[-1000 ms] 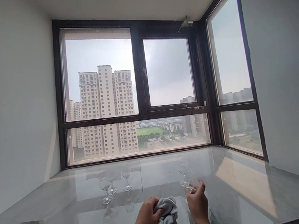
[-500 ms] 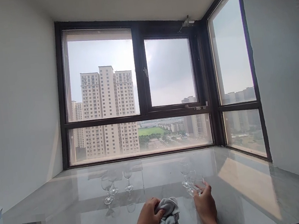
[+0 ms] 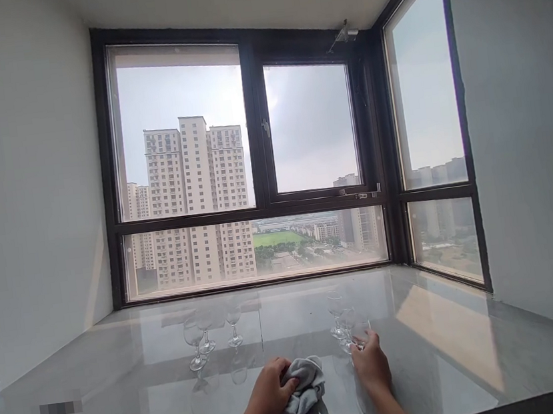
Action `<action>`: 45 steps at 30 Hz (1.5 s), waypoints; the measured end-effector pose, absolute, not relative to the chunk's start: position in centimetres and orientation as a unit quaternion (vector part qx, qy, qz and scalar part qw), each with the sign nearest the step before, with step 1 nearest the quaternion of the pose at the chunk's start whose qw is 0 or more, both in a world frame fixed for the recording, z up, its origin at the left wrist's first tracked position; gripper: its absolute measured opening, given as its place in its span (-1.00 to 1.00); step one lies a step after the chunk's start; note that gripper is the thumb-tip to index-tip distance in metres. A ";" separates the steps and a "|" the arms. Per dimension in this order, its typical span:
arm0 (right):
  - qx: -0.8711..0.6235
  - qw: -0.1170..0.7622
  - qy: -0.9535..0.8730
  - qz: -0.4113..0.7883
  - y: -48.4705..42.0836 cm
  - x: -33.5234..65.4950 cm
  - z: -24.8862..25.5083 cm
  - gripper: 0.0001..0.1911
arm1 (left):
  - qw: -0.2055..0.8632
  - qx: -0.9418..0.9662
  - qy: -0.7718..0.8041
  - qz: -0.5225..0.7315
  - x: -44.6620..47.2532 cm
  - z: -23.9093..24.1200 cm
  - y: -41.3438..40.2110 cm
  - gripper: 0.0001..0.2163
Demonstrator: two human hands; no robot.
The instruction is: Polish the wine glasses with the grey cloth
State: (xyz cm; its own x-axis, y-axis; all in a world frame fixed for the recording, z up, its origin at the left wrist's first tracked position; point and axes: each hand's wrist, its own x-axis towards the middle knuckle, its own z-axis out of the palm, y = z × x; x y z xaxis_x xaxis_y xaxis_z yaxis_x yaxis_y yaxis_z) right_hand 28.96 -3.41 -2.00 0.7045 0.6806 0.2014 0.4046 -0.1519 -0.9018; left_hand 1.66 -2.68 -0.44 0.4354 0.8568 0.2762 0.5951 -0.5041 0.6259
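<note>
Window: dark-framed, beyond the right hand
Wall: pale, left of the left hand
Surface: shiny grey
Sunlight: right of the right hand

Daylight enters through dark-framed glass windows, leaving plain pale walls dim; glossy grey stone-look surface reflects glare; lower-left corner pixelated.

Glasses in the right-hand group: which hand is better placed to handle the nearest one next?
Right, I'd judge. The right hand is at the nearest glass, though its grip is unclear. The left hand is farther away and holds the cloth.
</note>
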 end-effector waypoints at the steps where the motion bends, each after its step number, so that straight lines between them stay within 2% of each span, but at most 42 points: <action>1: -0.749 0.541 -0.361 0.128 -3.3 29.0 -1.9 -0.41 | 0.224 0.817 0.444 0.291 1.7 -0.5 -2.6 -0.84; 18: -0.757 0.543 -0.341 0.125 -2.8 29.1 -1.3 -0.37 | 0.221 0.819 0.446 0.285 1.7 -0.5 -2.8 -0.82; 26: -0.734 0.582 -0.339 0.085 -4.9 28.3 -1.2 -0.06 | 0.229 0.810 0.446 0.304 1.7 -0.8 -2.6 -0.83; 28: -0.718 0.610 -0.334 0.014 -5.9 27.5 -1.3 -0.09 | 0.231 0.801 0.441 0.332 1.6 -0.9 -2.7 -0.78; 30: -0.666 0.647 -0.359 -0.094 -6.8 26.1 -1.5 -0.23 | 0.236 0.791 0.428 0.368 1.5 -0.9 -2.7 -0.69; 32: -0.602 0.655 -0.438 -0.129 -7.4 23.9 -1.6 -0.37 | 0.226 0.774 0.428 0.409 1.3 -0.6 -2.8 -0.60; 35: -0.537 0.562 -0.628 -0.035 -7.7 19.7 -1.6 -0.54 | 0.130 0.706 0.495 0.490 0.3 0.1 -2.6 -0.59; 39: -0.556 0.447 -0.696 0.072 -6.8 15.7 -1.9 -0.25 | -0.009 0.516 0.618 0.594 -2.2 0.4 -1.3 -0.74; 42: -0.592 0.427 -0.676 0.097 -5.6 15.3 -2.6 -0.23 | -0.015 0.358 0.710 0.607 -4.6 0.1 0.4 -0.61; 45: -0.638 0.430 -0.635 0.063 -4.8 15.9 -3.1 -0.28 | -0.002 0.296 0.749 0.593 -7.0 0.1 2.0 -0.44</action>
